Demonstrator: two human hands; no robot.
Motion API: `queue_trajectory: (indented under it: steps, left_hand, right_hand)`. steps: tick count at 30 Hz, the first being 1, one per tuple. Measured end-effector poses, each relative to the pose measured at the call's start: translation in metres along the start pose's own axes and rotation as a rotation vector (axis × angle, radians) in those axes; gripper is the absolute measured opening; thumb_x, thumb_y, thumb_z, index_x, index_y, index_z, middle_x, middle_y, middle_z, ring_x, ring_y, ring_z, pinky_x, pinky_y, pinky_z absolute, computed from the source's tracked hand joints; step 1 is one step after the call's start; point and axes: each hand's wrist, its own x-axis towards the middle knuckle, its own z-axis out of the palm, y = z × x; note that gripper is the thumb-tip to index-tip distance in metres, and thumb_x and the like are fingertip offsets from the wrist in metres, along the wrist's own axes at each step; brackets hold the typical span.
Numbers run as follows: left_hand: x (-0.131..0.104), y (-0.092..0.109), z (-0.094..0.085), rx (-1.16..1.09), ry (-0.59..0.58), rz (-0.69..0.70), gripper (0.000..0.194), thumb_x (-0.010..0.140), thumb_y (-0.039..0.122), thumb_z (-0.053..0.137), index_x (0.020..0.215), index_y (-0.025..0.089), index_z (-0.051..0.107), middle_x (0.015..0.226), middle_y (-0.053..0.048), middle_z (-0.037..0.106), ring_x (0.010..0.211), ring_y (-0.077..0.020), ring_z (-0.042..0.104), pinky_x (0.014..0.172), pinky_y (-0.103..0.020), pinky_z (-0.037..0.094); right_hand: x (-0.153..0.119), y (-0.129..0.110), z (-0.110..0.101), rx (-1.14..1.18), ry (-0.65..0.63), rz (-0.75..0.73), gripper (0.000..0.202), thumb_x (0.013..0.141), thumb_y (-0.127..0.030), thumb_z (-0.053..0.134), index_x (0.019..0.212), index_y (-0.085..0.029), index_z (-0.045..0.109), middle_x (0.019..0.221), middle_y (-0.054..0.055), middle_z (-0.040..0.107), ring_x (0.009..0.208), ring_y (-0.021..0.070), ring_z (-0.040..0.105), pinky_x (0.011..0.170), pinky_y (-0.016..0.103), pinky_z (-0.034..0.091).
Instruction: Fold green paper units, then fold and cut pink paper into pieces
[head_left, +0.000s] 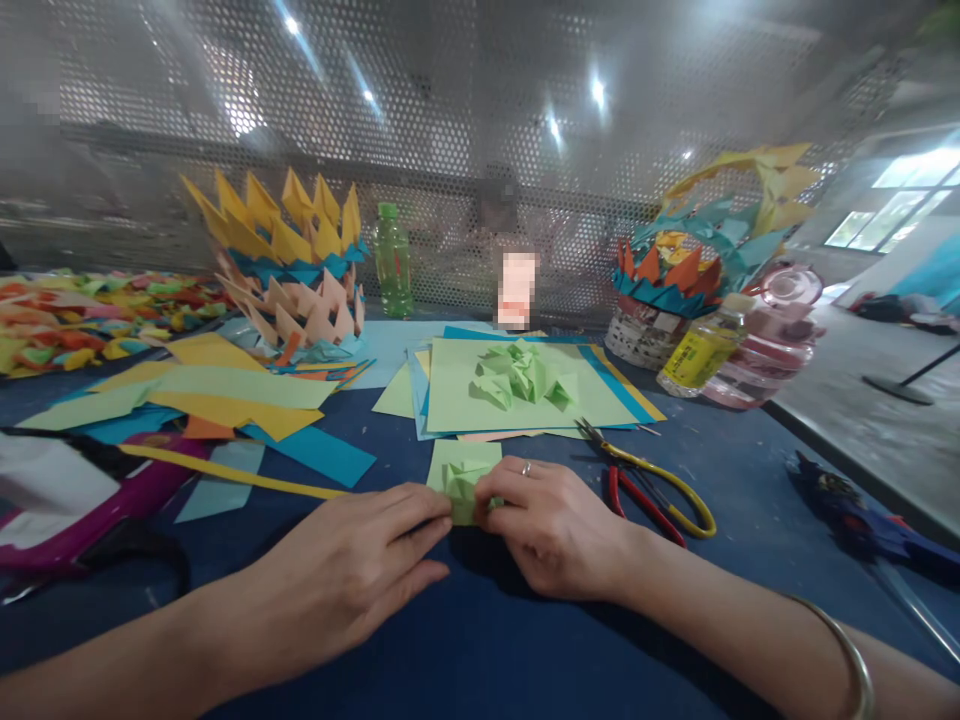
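Note:
A small light green paper square (465, 455) lies on the dark blue table, with a folded green piece (463, 482) on it. My right hand (551, 525), with a ring, has its fingertips pinched at the right side of the folded piece. My left hand (367, 560) rests at the lower left edge of the green square, its fingers stretched out and thumb apart. Behind them, several folded green pieces (521, 372) sit on a stack of green sheets (450, 390). Yellow-handled pliers (664, 480) lie right of my right hand, partly over red handles (646, 505).
Coloured strips (247, 390) and a purple tool (142, 500) lie left. Folded-paper crowns (292, 230) and a green bottle (393, 260) stand behind. At right are a yellow-labelled bottle (701, 350), a pink jug (772, 350) and a blue tool (870, 520).

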Motion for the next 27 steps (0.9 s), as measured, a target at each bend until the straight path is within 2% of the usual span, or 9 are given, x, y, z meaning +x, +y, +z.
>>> queue_trajectory:
  steps: [4, 8, 12, 16, 18, 20, 24, 27]
  left_hand:
    - [0.000, -0.003, 0.000, 0.010, 0.025, 0.022, 0.024, 0.095, 0.026, 0.047, 0.105, 0.016, 0.067, 0.105, -0.008, 0.067, 0.091, -0.0191, 0.065, 0.076, -0.026, 0.053]
    - [-0.001, -0.008, 0.001, -0.006, 0.035, 0.033, 0.023, 0.094, 0.024, 0.049, 0.109, 0.019, 0.066, 0.109, -0.007, 0.067, 0.094, -0.0181, 0.065, 0.078, -0.026, 0.053]
    - [0.002, -0.013, -0.001, -0.083, 0.114, 0.005, 0.021, 0.093, 0.020, 0.050, 0.105, 0.019, 0.067, 0.105, -0.007, 0.068, 0.096, -0.0170, 0.064, 0.079, -0.024, 0.052]
    - [0.006, -0.016, -0.003, -0.076, 0.228, -0.069, 0.025, 0.093, 0.017, 0.046, 0.101, 0.020, 0.069, 0.103, -0.007, 0.068, 0.096, -0.0167, 0.064, 0.081, -0.025, 0.051]
    - [0.011, -0.018, -0.005, -0.051, 0.245, -0.142, 0.027, 0.094, 0.020, 0.045, 0.103, 0.020, 0.070, 0.107, -0.008, 0.067, 0.100, -0.0180, 0.063, 0.085, -0.027, 0.051]
    - [0.019, -0.018, -0.007, -0.042, 0.199, -0.221, 0.028, 0.094, 0.024, 0.044, 0.103, 0.019, 0.070, 0.108, -0.009, 0.066, 0.100, -0.0189, 0.063, 0.087, -0.030, 0.050]
    - [0.041, -0.022, -0.015, -0.059, -0.044, -0.341, 0.028, 0.091, 0.033, 0.049, 0.097, 0.015, 0.070, 0.097, -0.009, 0.064, 0.090, -0.0218, 0.062, 0.082, -0.035, 0.048]
    - [0.052, -0.028, -0.018, -0.140, -0.196, -0.360, 0.028, 0.080, 0.038, 0.061, 0.095, 0.014, 0.065, 0.094, -0.008, 0.061, 0.087, -0.0227, 0.059, 0.076, -0.032, 0.044]
  right_hand:
    - [-0.001, 0.004, -0.002, -0.040, 0.119, 0.009, 0.021, 0.077, -0.004, 0.044, 0.071, -0.017, 0.059, 0.092, 0.009, 0.065, 0.085, 0.0198, 0.055, 0.073, 0.033, 0.051]
    - [-0.001, 0.011, 0.000, -0.045, 0.247, 0.219, 0.031, 0.080, -0.001, 0.040, 0.095, -0.016, 0.062, 0.101, 0.011, 0.062, 0.093, 0.0206, 0.054, 0.082, 0.035, 0.048]
    - [-0.001, 0.015, 0.005, -0.038, 0.174, 0.407, 0.030, 0.082, -0.003, 0.043, 0.101, -0.017, 0.061, 0.099, 0.010, 0.059, 0.094, 0.0219, 0.054, 0.085, 0.037, 0.046]
    - [-0.002, 0.013, 0.007, -0.046, 0.109, 0.404, 0.032, 0.079, -0.003, 0.045, 0.102, -0.018, 0.060, 0.102, 0.009, 0.058, 0.096, 0.0221, 0.052, 0.084, 0.036, 0.044]
    - [-0.003, 0.011, 0.007, -0.056, 0.098, 0.391, 0.030, 0.080, -0.005, 0.046, 0.103, -0.018, 0.060, 0.103, 0.009, 0.057, 0.097, 0.0225, 0.051, 0.084, 0.037, 0.043]
    - [-0.003, 0.009, 0.008, -0.055, 0.083, 0.393, 0.029, 0.081, -0.008, 0.048, 0.106, -0.017, 0.060, 0.105, 0.010, 0.057, 0.097, 0.0229, 0.051, 0.085, 0.037, 0.043]
    - [-0.002, 0.007, 0.008, -0.033, 0.027, 0.399, 0.029, 0.085, -0.014, 0.051, 0.113, -0.017, 0.059, 0.107, 0.010, 0.057, 0.099, 0.0225, 0.050, 0.088, 0.038, 0.042]
    - [0.001, 0.006, 0.007, -0.034, -0.025, 0.396, 0.027, 0.087, -0.017, 0.052, 0.113, -0.017, 0.059, 0.107, 0.009, 0.058, 0.099, 0.0219, 0.051, 0.087, 0.038, 0.041]
